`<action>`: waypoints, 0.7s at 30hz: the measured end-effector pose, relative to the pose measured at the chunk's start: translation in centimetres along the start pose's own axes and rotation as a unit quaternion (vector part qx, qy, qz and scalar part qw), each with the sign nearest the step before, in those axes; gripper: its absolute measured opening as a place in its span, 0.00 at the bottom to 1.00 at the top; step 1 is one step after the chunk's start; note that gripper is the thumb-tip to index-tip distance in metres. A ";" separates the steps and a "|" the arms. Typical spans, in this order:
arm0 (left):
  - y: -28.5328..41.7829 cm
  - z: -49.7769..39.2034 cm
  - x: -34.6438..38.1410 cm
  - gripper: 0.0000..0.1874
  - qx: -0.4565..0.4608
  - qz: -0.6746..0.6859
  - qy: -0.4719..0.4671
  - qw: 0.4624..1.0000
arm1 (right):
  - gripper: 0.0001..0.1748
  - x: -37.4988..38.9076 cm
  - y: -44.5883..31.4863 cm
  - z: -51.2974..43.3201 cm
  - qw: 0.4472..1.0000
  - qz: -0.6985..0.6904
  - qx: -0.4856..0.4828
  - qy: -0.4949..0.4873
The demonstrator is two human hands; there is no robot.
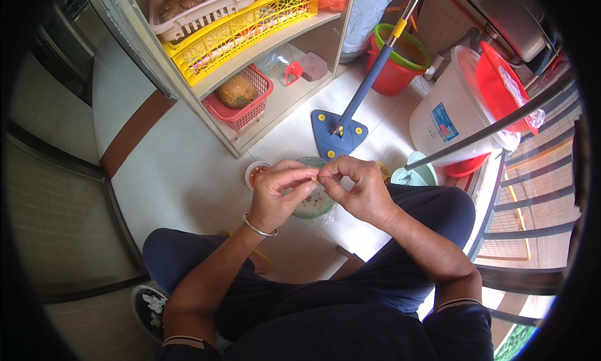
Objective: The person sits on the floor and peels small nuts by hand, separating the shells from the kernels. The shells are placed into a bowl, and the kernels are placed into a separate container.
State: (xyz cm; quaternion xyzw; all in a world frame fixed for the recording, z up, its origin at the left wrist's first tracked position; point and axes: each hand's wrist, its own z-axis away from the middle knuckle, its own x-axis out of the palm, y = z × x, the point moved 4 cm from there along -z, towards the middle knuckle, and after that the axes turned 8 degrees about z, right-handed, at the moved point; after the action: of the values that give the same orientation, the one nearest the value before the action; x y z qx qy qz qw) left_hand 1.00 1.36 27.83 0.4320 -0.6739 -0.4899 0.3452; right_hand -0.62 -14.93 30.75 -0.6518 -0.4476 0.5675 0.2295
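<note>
My left hand point(281, 192) and my right hand point(359, 187) meet at the fingertips in the middle of the view. Between them they pinch a small pale yellowish piece point(315, 178), too small to identify. Directly below is a round greenish bowl point(312, 210) with small dark reddish bits in it, partly hidden by my hands. Just left of my left hand stands a small white bowl point(251, 175) holding reddish-brown and pale round pieces. A metal bangle is on my left wrist.
A blue triangular mop head point(345, 142) lies beyond the bowls. Shelves with a yellow plastic basket point(188, 69) and a red basket point(264, 98) stand at upper left. At right are a red bucket point(387, 79), a large white bin point(434, 98) and a pale green dustpan point(425, 175).
</note>
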 end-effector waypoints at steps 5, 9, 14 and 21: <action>0.7 -0.1 0.1 0.12 0.043 -0.050 -0.014 0.998 | 0.04 0.0 -0.1 0.2 1.000 -0.005 -0.002 -0.006; 0.6 0.1 0.1 0.12 0.047 -0.044 -0.017 0.998 | 0.03 0.2 -0.2 0.4 1.000 -0.001 -0.003 0.007; 0.4 0.2 0.3 0.12 0.039 -0.024 -0.018 0.999 | 0.03 0.5 0.1 0.6 1.000 -0.013 0.014 0.014; -0.4 0.3 0.6 0.12 -0.025 0.079 -0.010 0.996 | 0.03 0.9 1.4 0.5 0.995 -0.068 0.077 0.009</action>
State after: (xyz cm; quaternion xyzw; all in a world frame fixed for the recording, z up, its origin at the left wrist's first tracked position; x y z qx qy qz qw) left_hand 0.61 0.88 27.39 0.3636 -0.6969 -0.4821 0.3869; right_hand -0.70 -14.96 29.01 -0.6056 -0.4437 0.5774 0.3208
